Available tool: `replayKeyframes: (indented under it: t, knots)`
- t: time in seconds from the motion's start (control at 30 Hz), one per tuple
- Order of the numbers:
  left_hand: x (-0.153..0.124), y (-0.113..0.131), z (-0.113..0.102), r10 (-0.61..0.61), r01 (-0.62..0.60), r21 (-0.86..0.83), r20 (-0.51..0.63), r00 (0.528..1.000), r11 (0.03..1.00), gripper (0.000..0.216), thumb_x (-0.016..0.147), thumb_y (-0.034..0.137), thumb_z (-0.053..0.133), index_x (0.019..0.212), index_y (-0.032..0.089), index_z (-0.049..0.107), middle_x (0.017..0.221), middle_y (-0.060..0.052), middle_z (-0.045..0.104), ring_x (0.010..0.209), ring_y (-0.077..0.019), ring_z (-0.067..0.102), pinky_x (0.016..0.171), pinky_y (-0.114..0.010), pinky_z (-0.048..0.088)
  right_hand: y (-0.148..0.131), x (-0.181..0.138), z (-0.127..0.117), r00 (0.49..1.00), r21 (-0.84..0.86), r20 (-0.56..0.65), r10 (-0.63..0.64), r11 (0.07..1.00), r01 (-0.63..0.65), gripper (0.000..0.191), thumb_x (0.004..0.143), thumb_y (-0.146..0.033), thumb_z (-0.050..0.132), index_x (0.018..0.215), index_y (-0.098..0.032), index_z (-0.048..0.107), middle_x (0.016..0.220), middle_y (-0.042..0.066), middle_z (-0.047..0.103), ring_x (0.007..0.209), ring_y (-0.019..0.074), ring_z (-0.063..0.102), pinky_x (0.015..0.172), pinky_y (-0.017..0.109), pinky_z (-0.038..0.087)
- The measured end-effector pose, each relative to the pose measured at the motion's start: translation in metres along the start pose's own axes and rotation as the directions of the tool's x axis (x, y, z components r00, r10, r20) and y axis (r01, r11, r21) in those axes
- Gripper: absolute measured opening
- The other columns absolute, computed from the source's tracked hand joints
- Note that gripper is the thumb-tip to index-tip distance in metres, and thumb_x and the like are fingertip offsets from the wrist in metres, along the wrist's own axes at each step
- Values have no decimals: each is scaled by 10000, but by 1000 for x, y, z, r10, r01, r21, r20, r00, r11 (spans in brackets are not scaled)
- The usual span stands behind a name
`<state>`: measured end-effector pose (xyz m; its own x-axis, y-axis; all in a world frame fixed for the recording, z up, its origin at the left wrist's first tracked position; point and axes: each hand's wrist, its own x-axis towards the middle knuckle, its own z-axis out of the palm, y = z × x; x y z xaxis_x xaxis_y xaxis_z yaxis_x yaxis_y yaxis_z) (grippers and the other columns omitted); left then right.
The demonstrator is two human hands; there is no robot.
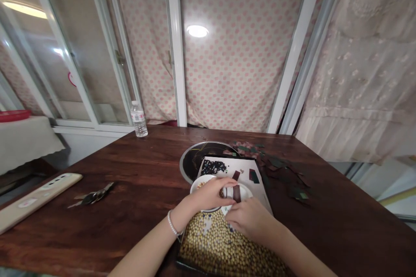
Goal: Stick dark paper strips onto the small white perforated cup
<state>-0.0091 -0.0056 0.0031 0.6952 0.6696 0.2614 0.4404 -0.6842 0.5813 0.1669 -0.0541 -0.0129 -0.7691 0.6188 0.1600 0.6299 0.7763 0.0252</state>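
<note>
My left hand (pixel 212 194), a beaded bracelet at its wrist, curls its thumb and fingers around a small white cylinder with a brown band (pixel 236 193). Just to its right, my right hand (pixel 250 218) is closed, its fingertips low beside a white dish (pixel 248 191); whatever they pinch is hidden. Partly under my left hand stands a white bowl (pixel 195 184) with pale beans in it. Both hands are over a shallow tray (pixel 263 181) whose near part is covered with yellowish beans (pixel 208 251). Black beans (pixel 212 166) lie at its far left corner.
Dark red and green scraps (pixel 286 169) are scattered on the wooden table (pixel 146 216) to the right. A round dark plate (pixel 191 164) lies behind the tray. Keys (pixel 92 197) and a phone (pixel 42 199) are at left, a water bottle (pixel 139 120) at the back.
</note>
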Motion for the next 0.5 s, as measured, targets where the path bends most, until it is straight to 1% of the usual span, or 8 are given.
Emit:
replayKeyframes:
  t: [0.13,0.27,0.5]
  knots:
    - [0,0,1,-10,11,22,-8,1000,1000,498,734,250,709,1201,228,540,1200,-62,617,1103,-243,568,945,-350,430,-5,4,5,999,-71,40,-36,997,39,193,868,-187,506,721,-170,630,714,26,681,550,129,534,476,309,131]
    - [1,1,1,-13,13,32,-6,1000,999,486,724,199,697,1186,223,547,1189,-53,622,1098,-236,569,947,-338,430,-5,8,6,997,-86,75,-23,996,29,182,866,-181,503,750,-180,644,730,25,682,575,145,556,469,305,147]
    - [1,2,0,-14,15,28,-12,1000,999,465,728,213,695,1171,223,556,1177,-54,631,1088,-242,575,942,-349,434,-6,8,0,996,-92,79,-35,995,42,191,874,-181,501,750,-166,646,749,32,691,599,136,558,478,296,165]
